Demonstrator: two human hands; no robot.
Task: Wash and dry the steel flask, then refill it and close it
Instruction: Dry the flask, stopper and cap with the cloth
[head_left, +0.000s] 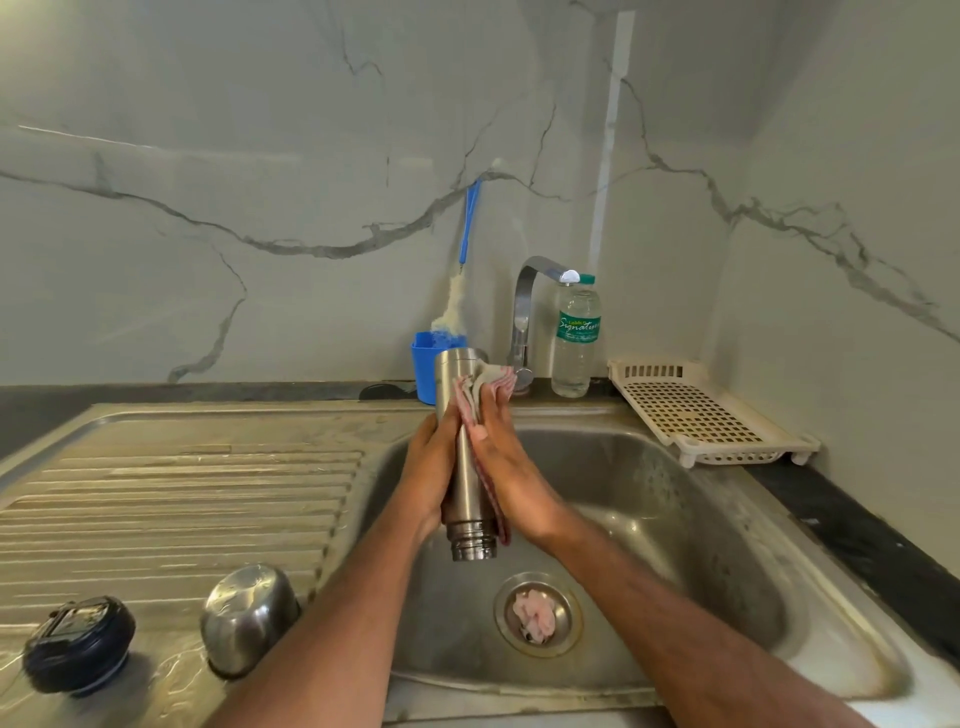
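The steel flask (464, 483) is held upside down over the sink basin (649, 499), its threaded open mouth pointing down. My left hand (428, 473) grips its left side. My right hand (511, 473) presses a pink-and-white checked cloth (485, 389) against its right side and upper end. On the draining board at lower left stand the flask's steel cup cap (248, 618) and its black inner stopper (78, 644). A clear plastic water bottle with a green label (575, 338) stands by the tap (530, 306).
A blue cup (423, 364) with a blue-handled bottle brush (467, 234) stands behind the flask. A white plastic rack (701, 415) lies on the dark counter at right. The drain strainer (537, 616) holds pinkish scraps. The ribbed draining board (182, 499) stretches left.
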